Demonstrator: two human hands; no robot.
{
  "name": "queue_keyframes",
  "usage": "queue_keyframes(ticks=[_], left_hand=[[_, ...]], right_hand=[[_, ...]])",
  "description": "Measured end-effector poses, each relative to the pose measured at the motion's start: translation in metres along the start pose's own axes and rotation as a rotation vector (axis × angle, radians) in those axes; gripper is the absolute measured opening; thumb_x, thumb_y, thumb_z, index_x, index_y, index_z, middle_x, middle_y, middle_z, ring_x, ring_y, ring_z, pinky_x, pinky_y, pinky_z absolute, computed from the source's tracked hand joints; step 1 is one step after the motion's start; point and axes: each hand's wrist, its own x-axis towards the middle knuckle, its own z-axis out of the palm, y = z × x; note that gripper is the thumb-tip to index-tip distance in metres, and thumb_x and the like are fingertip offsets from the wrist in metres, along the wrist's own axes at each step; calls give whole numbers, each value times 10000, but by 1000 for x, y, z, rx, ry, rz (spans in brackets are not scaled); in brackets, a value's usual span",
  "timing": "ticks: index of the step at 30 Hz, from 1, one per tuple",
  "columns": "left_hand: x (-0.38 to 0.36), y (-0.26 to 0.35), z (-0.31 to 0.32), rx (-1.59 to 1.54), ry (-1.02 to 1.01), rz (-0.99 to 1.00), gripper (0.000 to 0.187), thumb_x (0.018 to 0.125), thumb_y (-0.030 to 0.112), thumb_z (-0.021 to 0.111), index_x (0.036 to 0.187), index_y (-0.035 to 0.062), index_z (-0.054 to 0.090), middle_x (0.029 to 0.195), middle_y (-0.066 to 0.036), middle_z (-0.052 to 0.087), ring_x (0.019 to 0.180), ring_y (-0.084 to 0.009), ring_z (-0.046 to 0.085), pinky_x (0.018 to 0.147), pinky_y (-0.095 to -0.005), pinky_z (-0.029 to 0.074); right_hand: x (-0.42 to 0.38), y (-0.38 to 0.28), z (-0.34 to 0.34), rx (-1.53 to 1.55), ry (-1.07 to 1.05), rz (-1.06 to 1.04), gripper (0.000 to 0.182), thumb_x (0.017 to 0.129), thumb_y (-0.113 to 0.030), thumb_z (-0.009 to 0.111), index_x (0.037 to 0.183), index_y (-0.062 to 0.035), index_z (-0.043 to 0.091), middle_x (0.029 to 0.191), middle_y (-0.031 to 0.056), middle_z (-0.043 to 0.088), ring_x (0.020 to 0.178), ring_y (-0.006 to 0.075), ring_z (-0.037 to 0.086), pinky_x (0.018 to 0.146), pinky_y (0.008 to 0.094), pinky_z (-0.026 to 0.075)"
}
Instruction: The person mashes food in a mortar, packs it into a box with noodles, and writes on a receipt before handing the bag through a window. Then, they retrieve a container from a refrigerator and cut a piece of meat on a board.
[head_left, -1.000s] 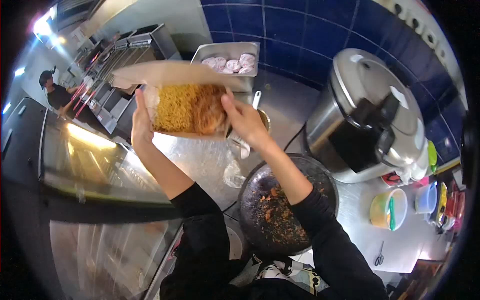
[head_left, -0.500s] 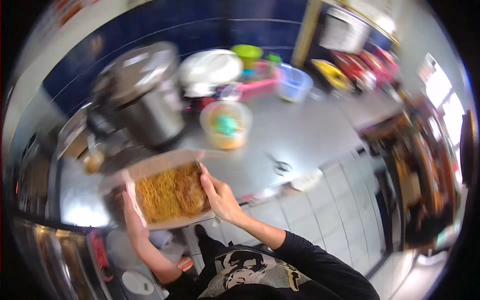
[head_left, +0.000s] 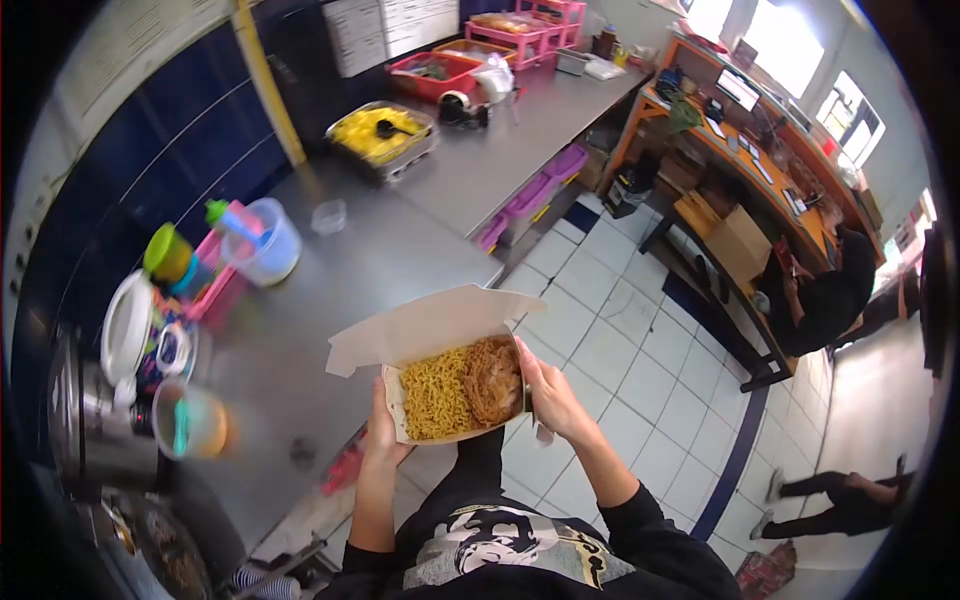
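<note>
Between my two hands is an open cardboard takeaway box [head_left: 420,348], its lid flap raised on the far side. Curly yellow noodles [head_left: 433,397] fill the left part. A piece of breaded fried chicken [head_left: 492,383] lies at the right, against the noodles. My left hand [head_left: 382,425] grips the box's left wall, fingers partly hidden under it. My right hand [head_left: 553,400] holds the right wall, thumb along the edge. The box is in front of my body, past the edge of the steel counter [head_left: 345,290].
A metal tray of yellow food [head_left: 380,135] and red baskets [head_left: 432,77] stand along the counter. Nearer left are a clear bucket [head_left: 262,243], a plastic tub [head_left: 190,420] and a large pot [head_left: 85,420]. One person [head_left: 830,290] sits at right; another's legs [head_left: 825,500] show on the tiled floor.
My view has swung to the right, bringing the tray, desk and people into sight. The box has moved along with both hands, away from over the counter, still held at both sides.
</note>
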Motion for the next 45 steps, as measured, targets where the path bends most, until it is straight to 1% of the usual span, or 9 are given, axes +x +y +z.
queue_keyframes(ticks=[1,7,13,21,30,39,41,43,45], left_hand=[[26,4,26,-31,24,-37,607,931,515,283,1322,58,360,1269,-108,477,1132,-227,494,943,-368,417],[202,24,126,-165,70,-43,569,931,497,298,1307,78,382,1267,-86,480,1143,-232,488,943,-389,417],[343,39,183,-216,242,214,569,930,494,319,1320,82,359,1300,-69,448,1183,-222,447,962,-374,397],[488,18,230,-272,560,465,608,928,499,336,1320,34,333,1293,-97,440,1179,-226,439,973,-353,376],[533,-4,245,-155,993,554,644,942,489,298,1361,0,262,1335,-121,387,1195,-212,422,983,-314,347],[525,-25,262,-60,1173,705,633,959,473,225,1379,0,254,1373,-139,344,1219,-220,394,1007,-310,310],[526,-20,263,14,1281,635,652,954,483,231,1370,-19,255,1386,-175,315,1263,-258,329,1043,-356,242],[517,-19,256,585,1648,283,686,945,491,243,1368,-49,218,1386,-219,288,1298,-318,245,1068,-413,156],[509,-20,276,472,1781,299,591,938,372,376,1308,-76,274,1314,-241,337,1252,-351,271,1039,-441,174]], right_hand=[[23,-2,-23,-101,42,-85,554,965,-402,244,1342,-12,357,967,98,571,874,144,539,777,265,438],[185,-34,-166,466,-133,-54,577,623,-86,402,1187,-34,513,923,63,567,702,95,538,577,191,447],[372,-7,-237,551,-5,-113,441,675,91,563,1105,3,517,1029,74,551,944,139,558,752,261,472],[621,41,-202,-185,-127,-778,468,682,35,652,1111,-59,490,1101,137,468,984,344,513,810,373,456],[667,16,-213,-597,-183,-717,399,655,-265,748,884,-97,468,849,56,500,802,268,506,577,372,450],[656,26,-210,-415,-305,-1150,131,705,-131,645,792,-74,564,788,71,560,786,264,532,642,387,446],[657,24,-217,-402,-398,-1083,189,704,-18,597,891,-42,580,822,93,576,817,286,537,683,376,453],[682,36,-229,-328,-359,-987,275,698,44,528,959,-32,573,851,119,572,822,311,536,716,389,445],[719,6,-249,-426,-148,-1052,335,666,71,502,980,-23,575,882,118,575,836,306,532,731,368,426]])
